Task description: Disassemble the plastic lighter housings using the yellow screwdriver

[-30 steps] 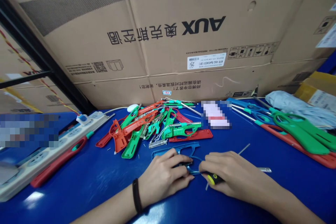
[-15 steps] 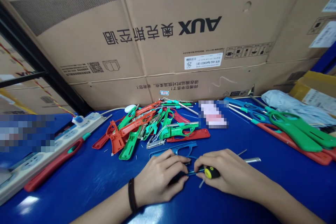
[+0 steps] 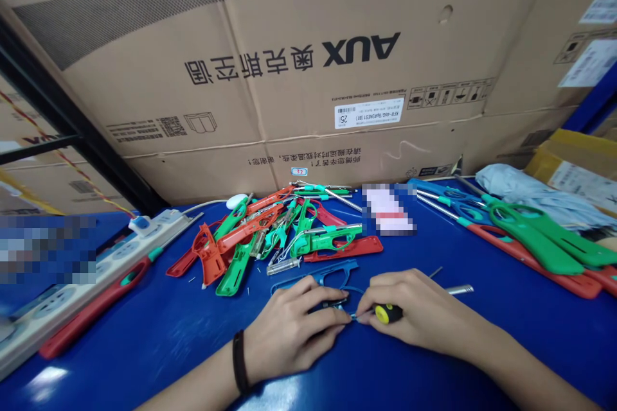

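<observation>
My left hand (image 3: 294, 327) presses down on a blue plastic lighter shell (image 3: 318, 273) lying on the blue table (image 3: 168, 334), fingers curled over a small black part on it. My right hand (image 3: 414, 318) is closed round a small screwdriver with a yellow and black handle (image 3: 385, 313), its tip pointing left at the shell beside my left fingertips. A thin blue wire loops between the two hands. A black band is on my left wrist.
A heap of red and green lighter shells and metal tubes (image 3: 270, 231) lies just behind the hands. Finished long lighters (image 3: 525, 241) lie at the right. A white power strip (image 3: 72, 289) and a red lighter sit at the left. A big cardboard box (image 3: 308, 64) walls the back.
Both hands stay on the blue shell. The screwdriver handle has swung from pointing down towards me to lying level, tip pointing left. The camera view shifted slightly.
</observation>
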Tool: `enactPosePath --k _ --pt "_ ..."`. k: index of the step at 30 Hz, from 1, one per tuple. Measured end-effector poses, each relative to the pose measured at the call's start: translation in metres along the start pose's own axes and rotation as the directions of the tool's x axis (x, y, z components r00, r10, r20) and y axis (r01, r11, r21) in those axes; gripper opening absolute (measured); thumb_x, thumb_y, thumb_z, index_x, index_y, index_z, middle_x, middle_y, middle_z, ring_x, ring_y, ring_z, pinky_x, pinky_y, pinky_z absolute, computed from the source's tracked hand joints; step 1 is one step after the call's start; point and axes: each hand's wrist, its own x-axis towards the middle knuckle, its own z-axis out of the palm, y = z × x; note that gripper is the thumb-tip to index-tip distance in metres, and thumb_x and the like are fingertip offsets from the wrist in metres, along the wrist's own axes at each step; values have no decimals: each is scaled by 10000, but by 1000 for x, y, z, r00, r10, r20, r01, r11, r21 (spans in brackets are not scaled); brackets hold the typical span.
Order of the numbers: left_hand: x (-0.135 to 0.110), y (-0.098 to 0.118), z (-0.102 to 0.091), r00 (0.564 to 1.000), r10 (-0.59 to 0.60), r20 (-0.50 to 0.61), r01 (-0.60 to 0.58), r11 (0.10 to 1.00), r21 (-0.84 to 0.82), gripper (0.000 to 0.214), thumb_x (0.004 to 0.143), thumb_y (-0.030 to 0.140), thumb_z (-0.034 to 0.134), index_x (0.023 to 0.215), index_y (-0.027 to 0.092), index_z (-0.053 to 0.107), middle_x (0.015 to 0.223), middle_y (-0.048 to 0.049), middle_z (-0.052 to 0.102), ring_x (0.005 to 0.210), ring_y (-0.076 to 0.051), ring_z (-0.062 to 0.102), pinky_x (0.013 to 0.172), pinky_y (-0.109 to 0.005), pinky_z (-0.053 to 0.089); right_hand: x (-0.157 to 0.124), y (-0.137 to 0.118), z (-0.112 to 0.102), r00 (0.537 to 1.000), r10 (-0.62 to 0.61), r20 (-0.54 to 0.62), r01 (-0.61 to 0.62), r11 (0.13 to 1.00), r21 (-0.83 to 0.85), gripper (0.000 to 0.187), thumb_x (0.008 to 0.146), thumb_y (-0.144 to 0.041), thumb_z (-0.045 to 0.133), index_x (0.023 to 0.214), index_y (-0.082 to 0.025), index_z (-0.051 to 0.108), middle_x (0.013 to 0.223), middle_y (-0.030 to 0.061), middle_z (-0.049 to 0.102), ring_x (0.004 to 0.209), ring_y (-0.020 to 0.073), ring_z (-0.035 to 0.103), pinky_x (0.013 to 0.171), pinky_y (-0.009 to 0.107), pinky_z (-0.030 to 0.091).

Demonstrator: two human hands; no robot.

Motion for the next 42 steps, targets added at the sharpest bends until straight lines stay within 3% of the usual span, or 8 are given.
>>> enactPosePath --k 15,21,24,26,29,35,38,42 --pt "1 1 -2 997 15 74 -24 993 114 256 888 222 505 1111 270 622 1213 -19 607 862 -197 565 651 -301 539 -2 -3 -6 1000 15 -15 -13 996 85 118 875 -283 547 904 -259 659 841 -34 674 747 120 613 681 208 400" --pt "2 -6 -13 993 118 -4 -117 989 88 286 892 293 541 1166 235 599 1312 -43 545 1097 -208 554 943 -371 477 -1 0 -4 1000 0 -31 2 999 54 146 895 -315 522 890 -262 658 823 -33 663 712 115 601 654 214 396" --pt "-4 -19 -36 992 -29 -121 35 998 50 228 893 281 546 1103 248 631 1205 -38 618 1054 -187 589 990 -396 434 -1 0 -4 999 0 -34 1 999 52 153 898 -326 514 898 -264 654 831 -31 662 711 117 599 650 216 402" --pt "-11 -30 -50 971 -156 -180 163 986 25 194 906 225 512 1040 241 652 1059 -29 668 968 -164 614 888 -338 493 -1 1 -3 999 3 -47 0 998 57 145 895 -324 519 902 -266 651 842 -34 669 720 118 605 651 215 408" --pt "-21 -42 -62 949 -295 -107 302 952 56 150 899 236 515 926 226 662 923 -15 668 878 -158 611 797 -311 510 -1 2 -2 997 4 -72 1 998 68 113 879 -300 541 907 -275 648 864 -48 685 748 120 620 665 213 416" --pt "-21 -43 -47 934 -354 -51 355 902 246 184 828 389 597 886 216 616 898 -17 602 905 -211 551 1036 -544 264 0 4 -1 996 -14 -90 20 997 72 111 876 -282 548 925 -288 648 890 -54 693 778 126 626 693 217 420" --pt "-16 -44 -40 921 -379 -89 388 878 279 183 833 372 583 891 199 593 897 -26 579 906 -218 525 1013 -525 287 1 3 -1 994 -23 -103 30 997 71 109 881 -280 544 916 -281 648 893 -50 689 787 124 623 696 215 417" --pt "-11 -51 -41 888 -461 -4 447 860 247 181 833 373 583 875 200 613 882 -38 581 895 -235 521 917 -485 373 2 1 -1 994 -28 -106 35 997 63 114 882 -291 545 917 -268 650 873 -39 681 739 118 614 652 210 410"
